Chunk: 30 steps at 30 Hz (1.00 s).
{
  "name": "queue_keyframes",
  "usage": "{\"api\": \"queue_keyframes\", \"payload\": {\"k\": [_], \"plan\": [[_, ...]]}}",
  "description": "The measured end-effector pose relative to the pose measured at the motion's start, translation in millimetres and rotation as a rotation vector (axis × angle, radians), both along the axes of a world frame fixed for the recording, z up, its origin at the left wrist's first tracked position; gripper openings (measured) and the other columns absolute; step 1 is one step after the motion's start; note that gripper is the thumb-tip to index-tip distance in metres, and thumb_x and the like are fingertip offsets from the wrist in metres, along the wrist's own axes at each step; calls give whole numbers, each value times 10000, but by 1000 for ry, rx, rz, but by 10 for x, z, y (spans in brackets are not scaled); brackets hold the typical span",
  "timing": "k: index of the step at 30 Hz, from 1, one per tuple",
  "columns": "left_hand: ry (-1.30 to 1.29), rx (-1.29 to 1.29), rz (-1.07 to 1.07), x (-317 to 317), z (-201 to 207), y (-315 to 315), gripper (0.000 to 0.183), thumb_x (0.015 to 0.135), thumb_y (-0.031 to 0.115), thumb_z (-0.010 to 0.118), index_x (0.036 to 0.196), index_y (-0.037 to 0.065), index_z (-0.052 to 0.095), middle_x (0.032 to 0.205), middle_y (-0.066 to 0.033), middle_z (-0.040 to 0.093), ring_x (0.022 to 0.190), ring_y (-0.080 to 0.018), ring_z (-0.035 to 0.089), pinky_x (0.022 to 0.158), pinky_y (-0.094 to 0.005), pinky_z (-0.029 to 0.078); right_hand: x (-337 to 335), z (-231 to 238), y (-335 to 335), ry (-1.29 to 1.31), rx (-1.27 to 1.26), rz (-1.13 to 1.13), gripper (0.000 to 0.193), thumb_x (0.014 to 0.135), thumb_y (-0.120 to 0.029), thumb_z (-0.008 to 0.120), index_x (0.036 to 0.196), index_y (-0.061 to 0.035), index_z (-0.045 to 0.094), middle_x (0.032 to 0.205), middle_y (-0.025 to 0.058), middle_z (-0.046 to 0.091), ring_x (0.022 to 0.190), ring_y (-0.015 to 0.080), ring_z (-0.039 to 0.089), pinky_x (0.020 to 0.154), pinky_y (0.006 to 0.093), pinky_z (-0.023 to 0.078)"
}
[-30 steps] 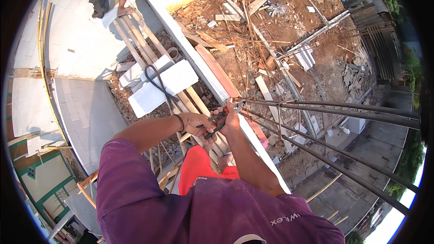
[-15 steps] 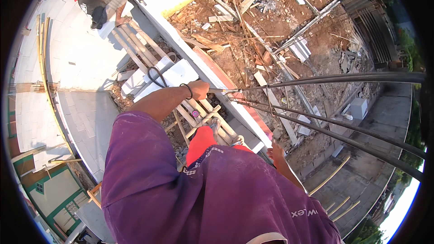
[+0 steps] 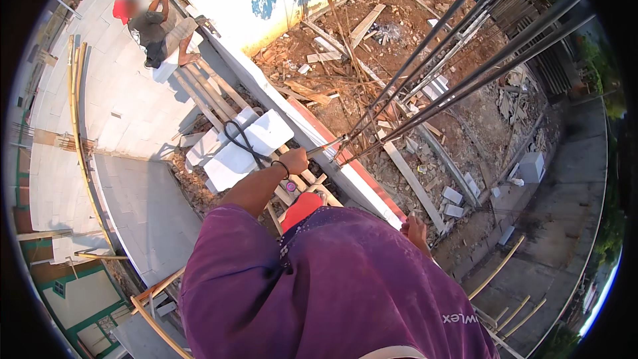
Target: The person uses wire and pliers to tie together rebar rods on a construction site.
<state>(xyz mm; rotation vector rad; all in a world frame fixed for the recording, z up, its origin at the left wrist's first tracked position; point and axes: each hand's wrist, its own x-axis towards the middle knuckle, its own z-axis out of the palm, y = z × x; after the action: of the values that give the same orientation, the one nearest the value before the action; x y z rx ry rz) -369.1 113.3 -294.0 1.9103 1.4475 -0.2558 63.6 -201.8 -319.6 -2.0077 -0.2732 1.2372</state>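
My left hand [image 3: 292, 160] is closed around the handle of a thin rod-like tool [image 3: 323, 147], whose exact kind I cannot make out. Its tip meets the steel reinforcing bars [image 3: 425, 112] beside the low white wall [image 3: 362, 185]. A dark band circles the left wrist. At the wall's other side, my right hand [image 3: 415, 231] hangs with loosely bent fingers and nothing visible in them; part of it is hidden behind my purple shirt [image 3: 345, 272]. Below my left hand lie bamboo poles [image 3: 309, 176], with a red-clad leg [image 3: 302, 209] over them.
White blocks [image 3: 249, 139] with a black cable loop [image 3: 234, 134] rest on the poles. At upper left a person in a red cap [image 3: 149, 30] sits by the wall. Planks [image 3: 412, 183] and rubble [image 3: 379, 33] cover the ground beyond; bamboo poles [image 3: 78, 113] line the left.
The view has tilted, and the steel bars now slant up to the upper right instead of running nearly level. My left hand keeps its grip on the tool; my right hand's fingers look more bent.
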Motion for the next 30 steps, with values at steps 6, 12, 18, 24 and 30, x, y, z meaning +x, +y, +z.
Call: {"api": "queue_keyframes", "payload": {"k": [6,12,18,24,30], "plan": [[64,140,-21,-210,-8,68,327,827,194,645,1055,-31,580,938,-276,701,914,-406,711,815,-510,567,-1465,416,1791,356,-4,552,476,1000,-480,542,1176,-38,562,965,88,631,824,189,623,713,366,457],[-29,181,83,105,179,-138,713,791,102,646,1406,-53,320,1000,-290,664,943,-434,674,799,-531,540,-2869,-96,2828,834,54,85,555,993,-538,515,1321,-90,512,1243,98,595,1131,278,582,944,466,429],[-365,173,31,-306,156,-219,1011,797,96,718,1559,-26,65,1368,-308,501,1280,-422,502,1077,-451,406,-3490,-218,3054,764,-83,-444,569,1011,-578,426,1220,-60,533,1081,109,636,939,283,648,795,513,525],[-689,-479,512,-512,568,-119,750,976,321,570,1513,-68,220,1400,-283,521,1213,-284,571,1012,-373,441,-3489,118,3157,821,-64,-583,493,1028,-542,428,1107,-58,479,897,107,590,783,276,609,679,480,549],[-274,1,576,-90,303,-474,581,1028,435,432,1115,-123,566,887,-341,676,865,-499,677,776,-541,538,-3417,117,3156,877,0,-613,429,989,-485,584,865,-91,471,692,79,494,573,242,532,519,412,504]]}}
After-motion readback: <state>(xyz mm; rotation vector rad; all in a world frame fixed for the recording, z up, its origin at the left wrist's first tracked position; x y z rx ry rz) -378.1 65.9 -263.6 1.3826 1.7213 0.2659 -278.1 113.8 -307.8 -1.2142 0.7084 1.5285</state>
